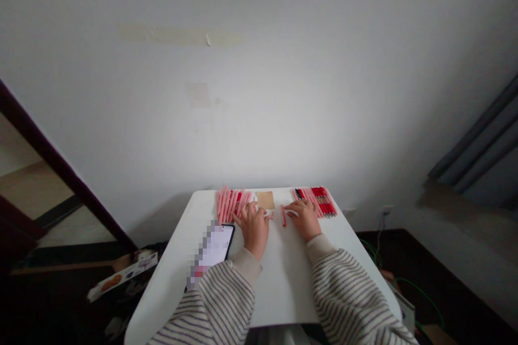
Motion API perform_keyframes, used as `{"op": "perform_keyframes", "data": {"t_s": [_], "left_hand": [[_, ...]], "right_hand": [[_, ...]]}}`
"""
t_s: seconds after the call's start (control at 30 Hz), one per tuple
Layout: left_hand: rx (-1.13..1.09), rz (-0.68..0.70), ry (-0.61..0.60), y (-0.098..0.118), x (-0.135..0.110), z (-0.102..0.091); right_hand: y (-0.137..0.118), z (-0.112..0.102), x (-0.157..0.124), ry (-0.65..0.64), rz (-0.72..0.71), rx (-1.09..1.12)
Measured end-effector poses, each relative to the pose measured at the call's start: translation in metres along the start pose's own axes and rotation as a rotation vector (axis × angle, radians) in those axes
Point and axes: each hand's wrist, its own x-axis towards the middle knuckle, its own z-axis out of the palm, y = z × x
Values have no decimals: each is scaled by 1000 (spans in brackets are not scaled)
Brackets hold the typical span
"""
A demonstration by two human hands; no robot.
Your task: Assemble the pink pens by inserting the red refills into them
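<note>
Well, on a white table (pixel 283 285) the left hand (pixel 254 228) lies curled beside a fanned row of pink pens (pixel 227 205) and a phone (pixel 211 252); the right hand (pixel 304 219) sits slightly open near red pens (pixel 321 200), a pink stick (pixel 283 215) just beside it; whether either grips anything, I cannot tell; a kraft-paper square (pixel 265 200) lies between the pen groups; a white wall (pixel 259 64) rises behind, a grey curtain (pixel 473 140) at right.
</note>
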Motion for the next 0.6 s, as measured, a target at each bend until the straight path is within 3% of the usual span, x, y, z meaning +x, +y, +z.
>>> {"op": "perform_keyframes", "data": {"t_s": [0.23,0.6], "left_hand": [[170,-76,27,-1,0,-11],[277,-91,73,-4,1,-8]], "right_hand": [[2,1,-1,-2,41,-33],[0,0,-1,21,27,-49]]}}
